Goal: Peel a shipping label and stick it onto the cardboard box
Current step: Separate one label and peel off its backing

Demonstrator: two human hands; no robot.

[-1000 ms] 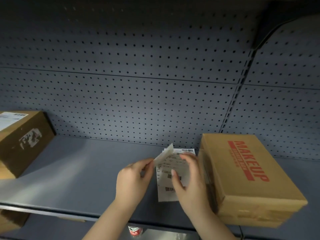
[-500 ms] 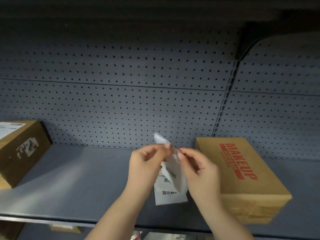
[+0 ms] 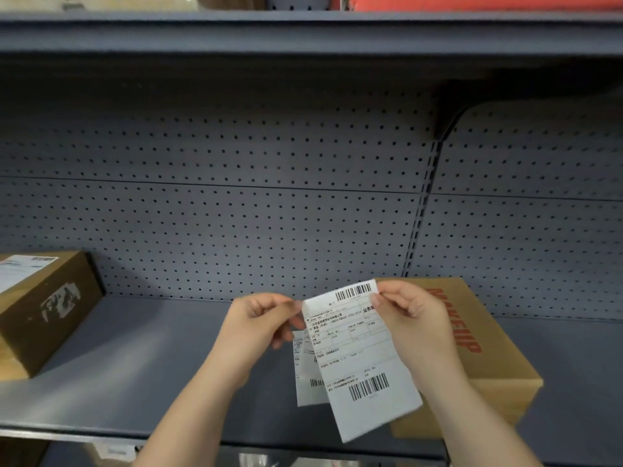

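Both hands, left (image 3: 259, 326) and right (image 3: 413, 320), pinch the label (image 3: 362, 358) by its top corners. It looks peeled. Sticking it on the box (image 3: 485, 335) remains.

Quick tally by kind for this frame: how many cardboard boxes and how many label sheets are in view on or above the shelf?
Cardboard boxes: 2, the MAKEUP box on the right and the already labelled box on the left.
Label sheets off the boxes: 2, the shipping label held by both hands, and a second sheet behind it.
Total: 4.
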